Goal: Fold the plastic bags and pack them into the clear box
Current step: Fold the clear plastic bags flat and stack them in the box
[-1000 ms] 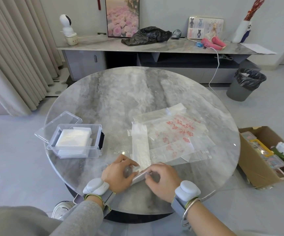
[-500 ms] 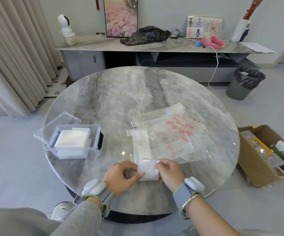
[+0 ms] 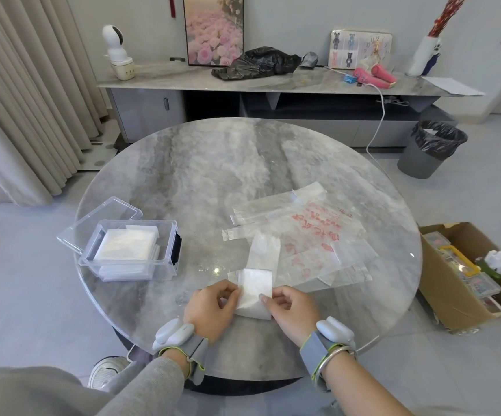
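Bag strip (image 3: 259, 265) folded further; long axis points away.

My left hand (image 3: 210, 307) and right hand (image 3: 292, 307) sit close together, forearms angled inward, fingers curled, each pinching one side edge of the folded bag (image 3: 255, 291).
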`<action>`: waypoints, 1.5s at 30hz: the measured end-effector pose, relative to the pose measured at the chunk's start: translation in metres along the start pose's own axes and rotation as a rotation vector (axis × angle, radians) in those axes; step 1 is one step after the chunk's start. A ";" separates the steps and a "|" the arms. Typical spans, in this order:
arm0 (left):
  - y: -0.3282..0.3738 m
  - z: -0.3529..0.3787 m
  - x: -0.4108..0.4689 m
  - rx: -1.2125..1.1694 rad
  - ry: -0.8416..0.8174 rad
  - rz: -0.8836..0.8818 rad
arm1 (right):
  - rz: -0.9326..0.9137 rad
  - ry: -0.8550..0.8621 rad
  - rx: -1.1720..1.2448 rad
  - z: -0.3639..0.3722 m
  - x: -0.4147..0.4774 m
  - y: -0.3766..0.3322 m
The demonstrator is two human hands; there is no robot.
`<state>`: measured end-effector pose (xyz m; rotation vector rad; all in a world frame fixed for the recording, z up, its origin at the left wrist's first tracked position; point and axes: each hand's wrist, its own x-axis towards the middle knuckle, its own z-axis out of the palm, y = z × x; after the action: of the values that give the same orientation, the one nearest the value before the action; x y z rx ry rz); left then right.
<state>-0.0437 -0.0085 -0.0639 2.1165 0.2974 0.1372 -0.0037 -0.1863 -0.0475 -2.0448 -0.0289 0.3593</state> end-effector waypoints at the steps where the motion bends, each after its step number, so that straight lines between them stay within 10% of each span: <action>1: 0.001 0.001 0.000 0.024 0.008 0.005 | -0.005 -0.012 -0.016 0.001 0.001 0.001; 24: 0.006 -0.004 -0.004 0.272 -0.087 0.034 | 0.052 0.016 -0.184 0.002 0.006 -0.003; 32: -0.004 -0.006 -0.007 0.414 0.179 0.394 | 0.059 -0.058 -0.285 0.004 0.007 -0.011; 45: -0.028 0.008 -0.005 0.692 -0.062 0.661 | 0.114 -0.007 -0.339 0.008 0.005 -0.019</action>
<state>-0.0514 -0.0017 -0.0918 2.8296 -0.4758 0.3962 0.0015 -0.1695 -0.0359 -2.3865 0.0244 0.4566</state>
